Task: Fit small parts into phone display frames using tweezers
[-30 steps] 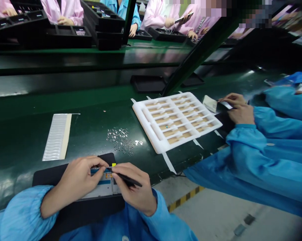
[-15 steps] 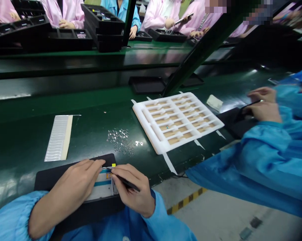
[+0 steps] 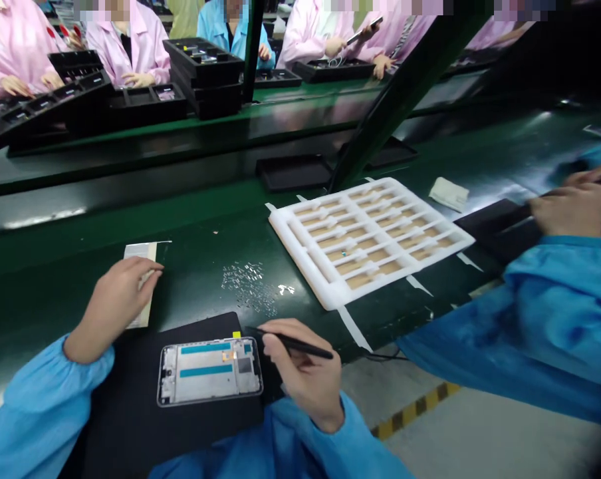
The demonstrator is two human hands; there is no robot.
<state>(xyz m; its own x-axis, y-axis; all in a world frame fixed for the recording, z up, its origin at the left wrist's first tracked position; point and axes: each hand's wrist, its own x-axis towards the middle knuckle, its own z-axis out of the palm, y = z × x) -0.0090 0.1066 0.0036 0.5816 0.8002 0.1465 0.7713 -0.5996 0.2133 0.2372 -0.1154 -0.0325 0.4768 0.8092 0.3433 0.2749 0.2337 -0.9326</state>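
Note:
My left hand (image 3: pixel 115 299) lies on a strip of white backing sheet (image 3: pixel 141 283), its fingers extended and covering most of the strip. My right hand (image 3: pixel 305 372) is shut on black fine-tipped tweezers (image 3: pixel 295 342), just to the right of a phone mid-frame (image 3: pixel 209 371). The tweezer tip points left and touches nothing I can see. The frame lies flat on a black mat (image 3: pixel 131 372), with blue strips and a small orange patch on its pale inner face.
A white foam tray (image 3: pixel 285 233) with tan pockets lies on the green bench beyond the mat. Tiny silver pieces (image 3: pixel 248 286) are scattered before it. A co-worker's hand (image 3: pixel 570 209) works at the right. Several black trays and people in smocks fill the far bench.
My left hand has left the phone frame and moved left onto the strip. My right hand has moved right with the tweezers, leaving the whole frame in view. The co-worker's hand has moved right.

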